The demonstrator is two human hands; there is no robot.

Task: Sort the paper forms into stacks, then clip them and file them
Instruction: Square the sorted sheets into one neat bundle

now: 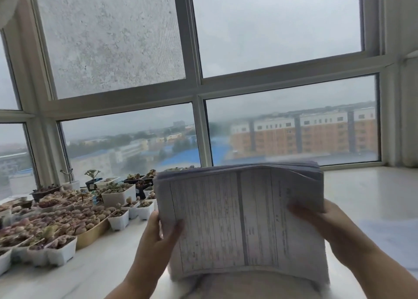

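Thick stack of printed white paper forms (242,221) held up above white bench (362,185). Left hand (158,237) grips its left edge, right hand (328,228) its right edge. White-potted succulents (67,215) at left.

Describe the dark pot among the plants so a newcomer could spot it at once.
Start at the window, then drop to the sill and the pots at its left. Among them, near the glass, stands the dark pot, unlike its white neighbours, holding one upright green plant.

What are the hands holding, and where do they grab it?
A thick stack of paper forms. The left hand grips its left edge, the right hand its right edge.
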